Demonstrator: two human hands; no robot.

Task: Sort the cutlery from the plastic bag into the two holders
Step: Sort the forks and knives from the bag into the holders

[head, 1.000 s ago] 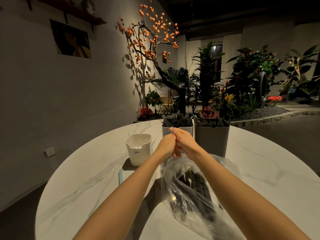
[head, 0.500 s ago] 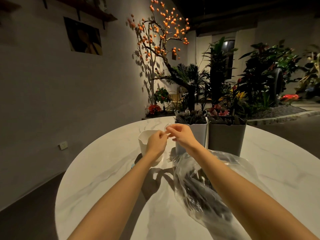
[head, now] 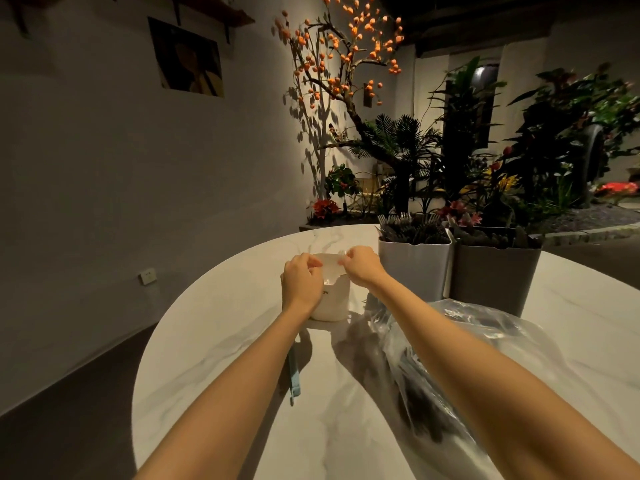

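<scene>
Both hands, left [head: 300, 284] and right [head: 363, 266], pinch a small clear strip of film [head: 330, 262] stretched between their fingertips above a white cup [head: 333, 301]. The plastic bag [head: 460, 344] of dark cutlery lies on the desk [head: 214, 341] under the right forearm, just before the two holders [head: 414, 268]. The bag looks thin, slippery and floppy, so I would grip its mouth.
</scene>
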